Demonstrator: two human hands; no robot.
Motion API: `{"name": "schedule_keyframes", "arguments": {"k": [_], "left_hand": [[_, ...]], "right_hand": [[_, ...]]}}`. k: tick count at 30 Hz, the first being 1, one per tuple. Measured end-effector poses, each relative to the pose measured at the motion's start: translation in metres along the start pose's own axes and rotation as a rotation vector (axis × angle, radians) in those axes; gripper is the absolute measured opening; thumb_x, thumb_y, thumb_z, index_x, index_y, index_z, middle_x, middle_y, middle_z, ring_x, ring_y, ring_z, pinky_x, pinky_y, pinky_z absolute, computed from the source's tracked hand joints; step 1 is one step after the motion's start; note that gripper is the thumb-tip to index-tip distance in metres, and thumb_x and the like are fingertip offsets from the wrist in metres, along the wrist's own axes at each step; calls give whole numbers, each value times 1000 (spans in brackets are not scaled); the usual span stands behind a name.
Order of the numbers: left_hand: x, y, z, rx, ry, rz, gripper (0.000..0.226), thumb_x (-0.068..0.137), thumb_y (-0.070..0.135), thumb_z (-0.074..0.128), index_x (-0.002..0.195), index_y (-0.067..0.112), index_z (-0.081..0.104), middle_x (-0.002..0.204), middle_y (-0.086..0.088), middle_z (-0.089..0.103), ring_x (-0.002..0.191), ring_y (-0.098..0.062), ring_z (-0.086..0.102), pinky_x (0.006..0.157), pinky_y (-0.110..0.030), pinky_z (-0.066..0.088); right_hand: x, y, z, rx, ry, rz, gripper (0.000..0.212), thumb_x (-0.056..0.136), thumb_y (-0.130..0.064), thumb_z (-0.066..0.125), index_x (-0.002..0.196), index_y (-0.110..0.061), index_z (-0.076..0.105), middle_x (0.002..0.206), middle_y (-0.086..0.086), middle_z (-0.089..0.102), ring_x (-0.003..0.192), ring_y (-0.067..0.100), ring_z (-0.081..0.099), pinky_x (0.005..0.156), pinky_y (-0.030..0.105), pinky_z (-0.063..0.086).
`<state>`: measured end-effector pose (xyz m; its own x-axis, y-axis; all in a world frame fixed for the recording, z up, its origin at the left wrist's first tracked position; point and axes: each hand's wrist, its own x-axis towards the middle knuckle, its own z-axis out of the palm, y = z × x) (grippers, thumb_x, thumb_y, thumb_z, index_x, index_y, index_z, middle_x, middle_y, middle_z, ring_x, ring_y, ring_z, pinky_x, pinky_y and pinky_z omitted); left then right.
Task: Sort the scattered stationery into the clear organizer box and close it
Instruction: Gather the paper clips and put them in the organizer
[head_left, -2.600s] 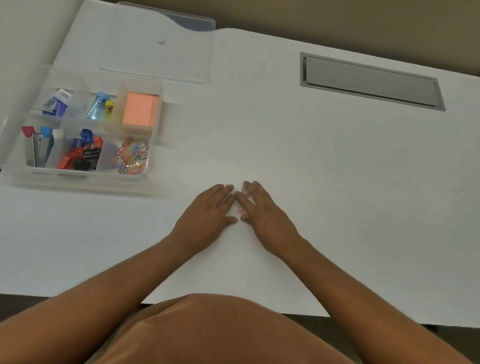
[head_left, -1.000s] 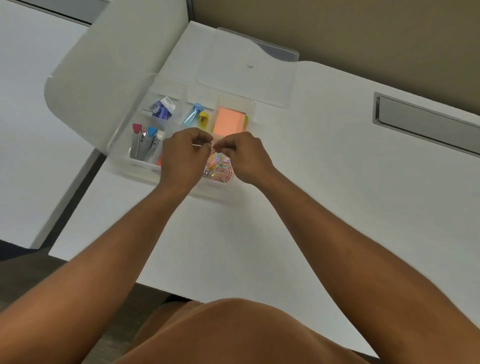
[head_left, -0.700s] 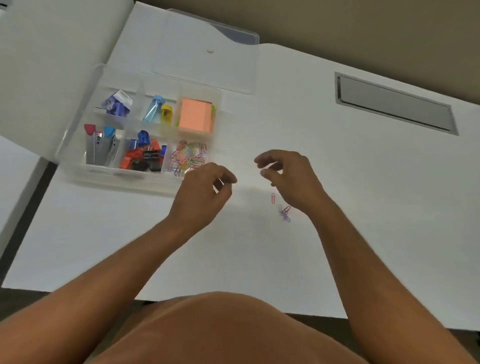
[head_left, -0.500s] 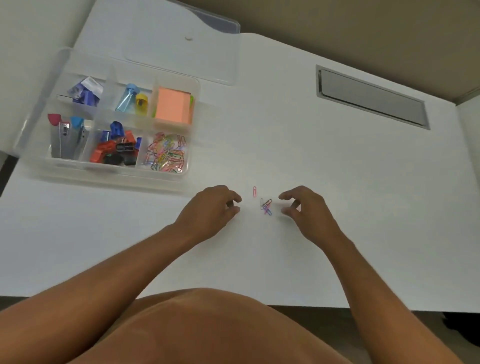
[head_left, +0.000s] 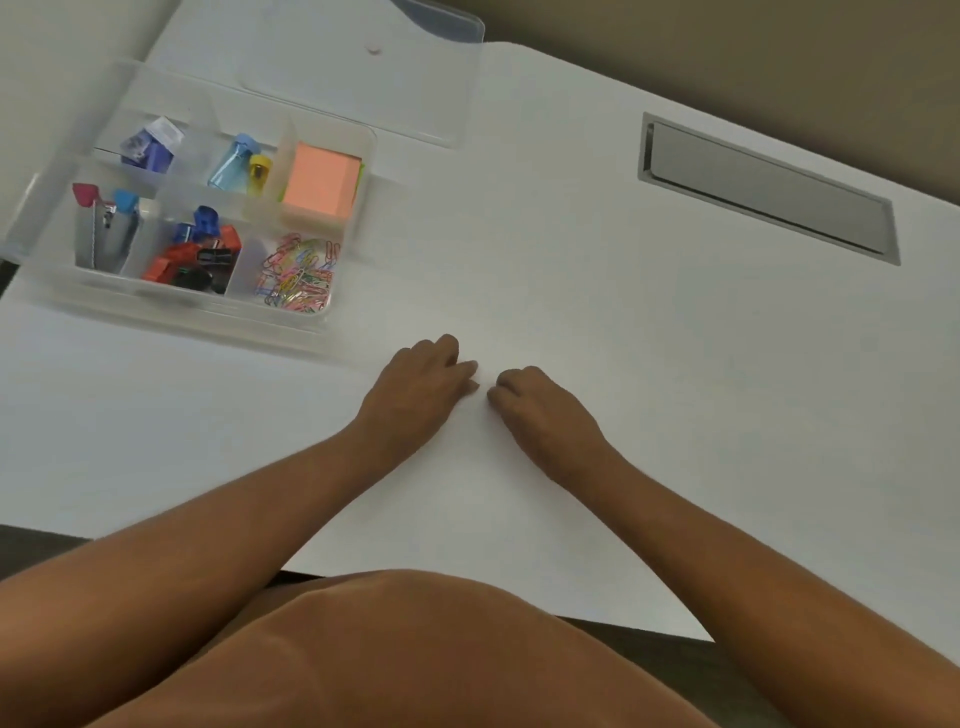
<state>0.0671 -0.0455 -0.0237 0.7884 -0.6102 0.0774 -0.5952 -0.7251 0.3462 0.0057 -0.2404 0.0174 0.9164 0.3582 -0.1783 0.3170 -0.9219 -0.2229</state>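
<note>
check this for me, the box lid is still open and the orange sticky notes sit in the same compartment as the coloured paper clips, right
Not quite. In the head view the lid is open, but the orange sticky notes fill the compartment behind the coloured paper clips, with a divider between them.

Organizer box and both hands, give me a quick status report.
Left hand and right hand fingers-down on the table, grasp unclear. Organizer box open, lid lying behind it. Nothing blocking.

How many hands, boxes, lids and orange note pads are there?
Hands: 2, left hand and right hand
Box: 1
Lid: 1
Orange note pad: 1
Total: 5
</note>
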Motion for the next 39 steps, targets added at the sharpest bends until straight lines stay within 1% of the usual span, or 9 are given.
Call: {"name": "schedule_keyframes", "arguments": {"k": [3,5,11,14,18,22,30,34,39], "left_hand": [[-5,11,4,33,-13,-95,5,91,8,68,86,7,68,92,-9,60,77,-29,54,53,-40,48],[-4,18,3,72,-35,-151,22,72,-11,73,75,8,62,80,-9,60,69,-28,53,48,-38,46],[11,30,-7,64,4,-236,27,71,-12,62,76,11,50,68,-9,53,61,-28,43,48,-36,36],[14,28,-14,-274,52,-481,17,81,4,64,93,14,71,81,-1,71,74,-24,66,66,-31,51],[5,38,-41,-1279,96,-876,22,85,-1,74,105,8,77,91,-10,76,81,-23,75,79,-33,63],[-11,37,-67,-1568,145,-950,20,89,-5,72,109,-2,75,94,-16,74,90,-29,76,85,-32,61],[-36,-23,-125,-1401,382,-984,14,90,-1,73,102,5,78,98,-18,78,91,-30,78,87,-37,63],[-40,-71,-143,-1040,461,-939,14,88,9,78,102,12,79,101,-5,78,89,-21,77,80,-35,65],[-36,-115,-152,-566,418,-691,16,92,20,76,107,19,80,95,6,77,85,-9,71,82,-27,60]], "right_hand": [[13,19,2,57,26,-40,11,92,-10,64,98,-9,73,89,5,64,86,26,59,64,36,49],[18,24,-1,215,30,71,17,90,-15,67,102,-15,78,94,1,71,91,20,62,75,31,50],[1,20,-3,1219,245,663,16,86,-14,76,101,-18,81,94,-6,79,84,11,73,72,20,55],[-4,14,-7,1824,211,742,22,91,-4,73,112,1,73,96,8,74,91,24,74,81,28,58],[-4,9,-14,2074,147,668,19,94,1,66,113,1,69,96,10,71,97,26,73,85,26,58],[9,-3,-26,2084,103,614,17,96,-2,64,112,-1,68,100,9,72,97,22,72,81,24,58],[83,-77,-58,2057,-2,476,14,96,1,64,109,1,69,96,11,71,90,24,72,84,29,59],[134,-116,-67,1436,145,407,17,93,-7,69,110,-6,74,94,6,76,84,19,74,75,33,62],[177,-143,-67,740,313,254,27,92,-22,73,119,-23,72,93,-8,74,79,4,67,71,10,50]]}}
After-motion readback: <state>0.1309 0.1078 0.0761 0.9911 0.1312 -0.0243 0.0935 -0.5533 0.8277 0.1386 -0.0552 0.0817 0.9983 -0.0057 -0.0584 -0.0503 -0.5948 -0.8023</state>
